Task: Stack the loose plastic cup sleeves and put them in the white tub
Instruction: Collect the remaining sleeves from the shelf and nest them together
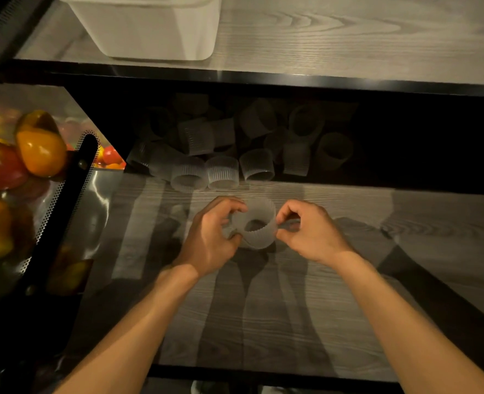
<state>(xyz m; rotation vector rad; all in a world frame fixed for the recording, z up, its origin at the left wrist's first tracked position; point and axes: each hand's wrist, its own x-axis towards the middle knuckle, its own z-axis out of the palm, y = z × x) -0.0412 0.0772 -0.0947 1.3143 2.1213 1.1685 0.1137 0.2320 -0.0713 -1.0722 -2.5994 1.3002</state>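
Note:
A ribbed translucent cup sleeve (pixel 256 224) sits between my two hands on the lower wooden shelf (pixel 292 308). My left hand (pixel 211 237) grips its left side with curled fingers. My right hand (pixel 309 230) pinches its right edge between thumb and fingers. Several loose sleeves (pixel 223 172) lie in a heap at the back of this shelf, most of them in deep shadow. The white tub (pixel 155 27) stands on the upper shelf at the top left, with its inside out of sight.
The upper shelf's black front edge (pixel 263 78) overhangs the heap of sleeves. A perforated black metal side panel (pixel 64 200) borders the shelf on the left. Beyond it lie orange and red bell peppers (pixel 40 143) and small tomatoes (pixel 110 156).

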